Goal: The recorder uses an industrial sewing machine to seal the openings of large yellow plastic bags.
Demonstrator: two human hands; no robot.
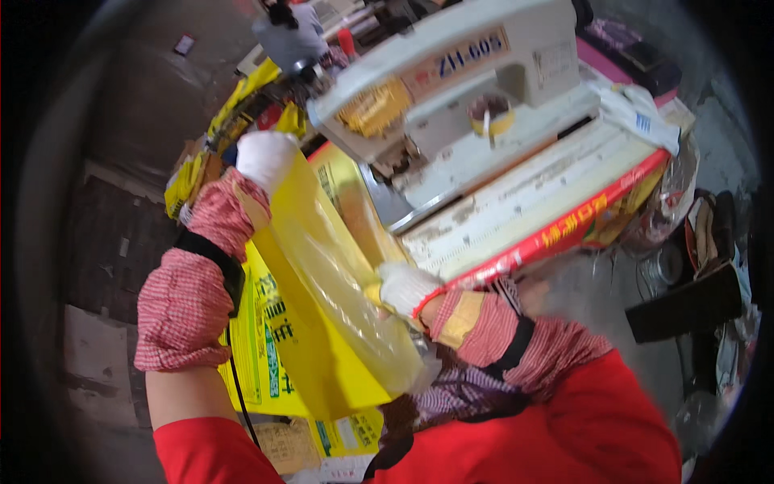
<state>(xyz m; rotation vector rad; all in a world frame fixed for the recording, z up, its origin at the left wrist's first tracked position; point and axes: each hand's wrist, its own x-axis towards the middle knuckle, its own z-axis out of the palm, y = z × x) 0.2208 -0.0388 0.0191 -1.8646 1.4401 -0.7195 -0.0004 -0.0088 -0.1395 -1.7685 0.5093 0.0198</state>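
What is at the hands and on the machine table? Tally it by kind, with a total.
White gloves: 2
Red checked sleeve covers: 2
Black wristbands: 2
Yellow plastic bag, gripped by both gloves: 1
White machine: 1
Yellow tape roll: 1
Total: 9

Single head-worn fisheye view; we look steeply down from above own chest, red sleeves and forearms entering from lower edge. Camera tilted, so sewing machine [451, 89] and its table [516, 214] run diagonally across upper frame. We sit close: left hand [262, 157] and right hand [403, 286] with yellow bag [322, 323] fill centre. Straight edges bow near dark circular rim. No second view; nothing shared.
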